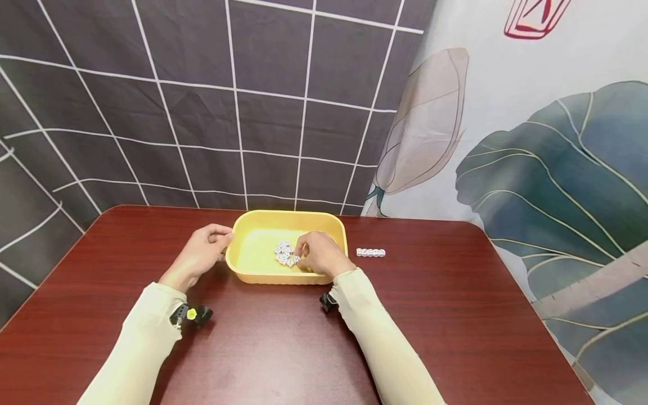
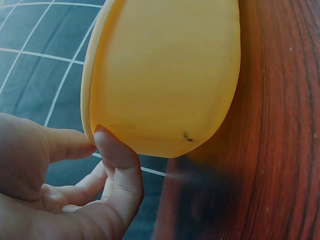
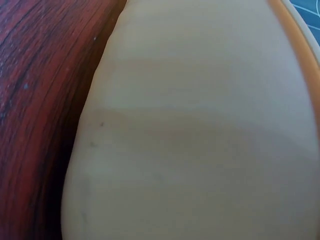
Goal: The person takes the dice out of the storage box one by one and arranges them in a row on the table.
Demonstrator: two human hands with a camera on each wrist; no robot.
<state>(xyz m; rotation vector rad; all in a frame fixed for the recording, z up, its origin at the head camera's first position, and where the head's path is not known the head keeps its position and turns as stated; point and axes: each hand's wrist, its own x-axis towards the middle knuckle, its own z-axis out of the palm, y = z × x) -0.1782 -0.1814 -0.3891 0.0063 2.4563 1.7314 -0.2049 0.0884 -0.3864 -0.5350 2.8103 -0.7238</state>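
Observation:
A yellow plastic tub [image 1: 253, 278] stands on the table, with several white dice [image 1: 282, 250] clustered on its floor. At its left end my left hand [image 1: 199, 251] pinches the rim; the left wrist view shows the thumb [image 2: 117, 150] and a finger on either side of the edge. Reaching over the near wall, my right hand [image 1: 323, 254] is inside the tub, its thumb and forefinger around a die [image 1: 296, 259] at the right of the cluster. In the right wrist view the tub's outer wall [image 3: 190, 150] fills the picture and hides that hand.
Right of the tub, a short row of white dice [image 1: 370, 252] lies on the dark red wooden table [image 1: 263, 343]. A dark cloth with a white grid [image 1: 268, 124] hangs behind, beside a leaf-patterned cloth [image 1: 557, 169]. Both wrists wear black straps.

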